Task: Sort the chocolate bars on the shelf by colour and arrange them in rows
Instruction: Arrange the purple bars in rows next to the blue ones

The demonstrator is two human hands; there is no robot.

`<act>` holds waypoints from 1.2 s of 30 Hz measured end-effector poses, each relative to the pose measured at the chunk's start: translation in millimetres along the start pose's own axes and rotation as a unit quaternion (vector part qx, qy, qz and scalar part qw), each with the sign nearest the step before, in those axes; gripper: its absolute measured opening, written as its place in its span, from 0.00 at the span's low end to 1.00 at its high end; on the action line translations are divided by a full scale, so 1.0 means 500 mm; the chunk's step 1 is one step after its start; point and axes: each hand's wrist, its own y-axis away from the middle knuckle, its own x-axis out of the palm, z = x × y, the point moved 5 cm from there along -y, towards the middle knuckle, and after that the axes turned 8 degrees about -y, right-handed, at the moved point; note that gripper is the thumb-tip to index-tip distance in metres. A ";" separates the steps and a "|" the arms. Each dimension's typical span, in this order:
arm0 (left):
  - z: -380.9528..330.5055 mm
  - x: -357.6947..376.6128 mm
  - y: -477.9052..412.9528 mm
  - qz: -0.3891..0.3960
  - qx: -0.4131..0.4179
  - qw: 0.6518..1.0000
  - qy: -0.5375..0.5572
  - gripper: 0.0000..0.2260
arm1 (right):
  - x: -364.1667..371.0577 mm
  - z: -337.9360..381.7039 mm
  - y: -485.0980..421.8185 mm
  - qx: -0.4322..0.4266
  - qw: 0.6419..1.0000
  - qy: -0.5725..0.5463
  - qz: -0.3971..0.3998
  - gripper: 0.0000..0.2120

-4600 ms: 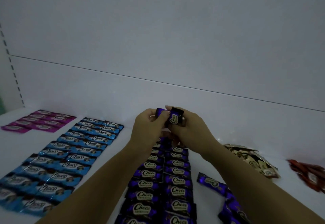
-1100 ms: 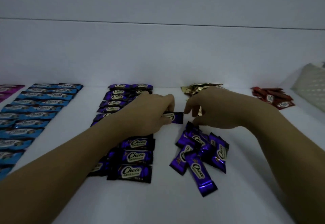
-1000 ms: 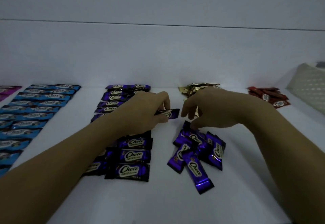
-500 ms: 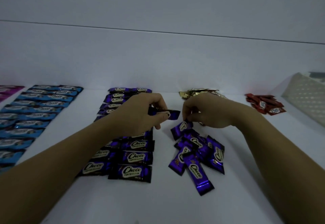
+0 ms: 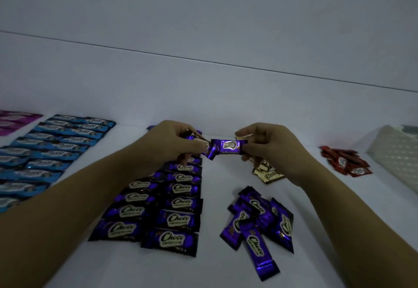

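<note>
Shelf [image 5: 135, 265], white, one level.
- Held bar [image 5: 228, 146]: purple, centre frame, raised above the shelf and lying level between the hands.
- Right hand [image 5: 269, 145]: pinches the held bar's right end.
- Left hand [image 5: 174, 143]: fingers curled round a second bar [image 5: 192, 135], purple; thumb at the held bar's left end.
- Purple rows [image 5: 178, 204]: two columns, centre, below the left hand.
- Purple pile [image 5: 260, 220]: loose, lower right of centre.
- Blue rows [image 5: 56, 147]: left.
- Pink bars [image 5: 13, 120]: far left edge.
- Gold bars [image 5: 268, 174]: beneath the right hand.
- Red bars [image 5: 346, 163]: heap, right.
- Basket [image 5: 398, 152]: white, right edge.
</note>
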 end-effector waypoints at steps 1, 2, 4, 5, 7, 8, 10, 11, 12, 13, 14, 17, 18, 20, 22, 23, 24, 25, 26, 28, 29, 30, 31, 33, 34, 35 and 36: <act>0.000 -0.001 -0.001 0.002 -0.004 1.000 0.013 0.02 | 0.000 0.001 0.000 -0.002 1.000 -0.017 -0.005 0.10; 0.001 -0.004 -0.001 0.002 -0.007 1.000 0.028 0.02 | 0.001 0.004 0.000 -0.002 0.999 -0.032 -0.012 0.10; 0.003 -0.009 -0.004 -0.005 -0.009 0.998 0.059 0.04 | 0.006 0.009 -0.001 -0.002 0.998 -0.060 -0.031 0.09; 0.003 -0.011 -0.006 -0.007 -0.012 0.997 0.077 0.06 | 0.009 0.013 -0.002 -0.005 0.996 -0.073 -0.043 0.09; 0.003 -0.006 -0.004 0.004 -0.024 0.991 0.130 0.10 | 0.015 0.027 -0.004 -0.025 0.994 -0.088 -0.067 0.08; 0.000 -0.002 -0.002 0.018 -0.031 0.987 0.157 0.11 | 0.017 0.036 -0.007 -0.040 0.992 -0.093 -0.078 0.08; -0.004 0.000 0.001 0.042 -0.041 0.976 0.211 0.13 | 0.025 0.058 -0.015 -0.069 0.989 -0.093 -0.092 0.07; -0.006 -0.001 0.000 0.052 -0.044 0.969 0.239 0.14 | 0.029 0.069 -0.021 -0.082 0.988 -0.080 -0.098 0.07; -0.006 -0.003 -0.001 0.060 -0.048 0.961 0.265 0.14 | 0.034 0.081 -0.027 -0.101 0.988 -0.054 -0.103 0.06; -0.007 -0.006 -0.001 0.065 -0.054 0.953 0.290 0.14 | 0.041 0.094 -0.033 -0.127 0.986 -0.022 -0.104 0.06; -0.006 -0.010 -0.001 0.066 -0.059 0.947 0.308 0.13 | 0.050 0.106 -0.039 -0.155 0.983 0.008 -0.103 0.06; -0.008 -0.027 -0.001 0.045 -0.036 0.951 0.305 0.11 | 0.074 0.121 -0.053 -0.193 0.975 0.030 -0.104 0.09; -0.007 -0.036 -0.002 0.029 -0.026 0.956 0.290 0.11 | 0.079 0.119 -0.056 -0.192 0.976 0.020 -0.106 0.11; -0.005 -0.052 -0.004 0.001 -0.007 0.971 0.238 0.09 | 0.088 0.108 -0.056 -0.175 0.979 -0.029 -0.102 0.14; -0.003 -0.062 -0.005 -0.016 0.007 0.984 0.176 0.06 | 0.099 0.100 -0.054 -0.155 0.979 -0.093 -0.090 0.14; -0.004 -0.064 -0.005 -0.019 0.013 0.988 0.151 0.06 | 0.103 0.096 -0.053 -0.141 0.979 -0.119 -0.088 0.13; -0.005 -0.064 -0.006 -0.017 0.019 0.991 0.129 0.06 | 0.108 0.091 -0.052 -0.124 0.979 -0.136 -0.089 0.11; -0.007 -0.062 -0.005 -0.013 0.028 0.994 0.109 0.06 | 0.110 0.084 -0.049 -0.105 0.980 -0.144 -0.091 0.11; -0.011 -0.059 -0.005 -0.008 0.039 0.995 0.091 0.06 | 0.111 0.078 -0.046 -0.086 0.981 -0.144 -0.092 0.12; -0.017 -0.056 -0.001 0.005 0.045 0.996 0.083 0.07 | 0.110 0.068 -0.040 -0.055 0.985 -0.139 -0.088 0.12; -0.017 -0.056 0.002 0.017 0.038 0.994 0.101 0.08 | 0.109 0.064 -0.036 -0.046 0.985 -0.138 -0.091 0.11; -0.016 -0.056 0.004 0.030 0.032 0.992 0.121 0.09 | 0.106 0.061 -0.033 -0.042 0.984 -0.139 -0.099 0.10; -0.016 -0.058 0.006 0.040 0.029 0.990 0.131 0.09 | 0.103 0.058 -0.031 -0.041 0.983 -0.143 -0.109 0.09; -0.013 -0.066 0.004 0.038 0.029 0.992 0.113 0.09 | 0.100 0.055 -0.028 -0.042 0.979 -0.157 -0.125 0.08; -0.010 -0.071 0.000 0.032 0.027 0.995 0.092 0.08 | 0.099 0.054 -0.028 -0.043 0.977 -0.163 -0.129 0.07; -0.008 -0.076 -0.003 0.027 0.020 0.997 0.065 0.08 | 0.100 0.053 -0.028 -0.043 0.976 -0.168 -0.131 0.07; -0.007 -0.083 -0.008 0.020 0.016 0.999 0.026 0.07 | 0.101 0.052 -0.029 -0.042 0.975 -0.173 -0.133 0.08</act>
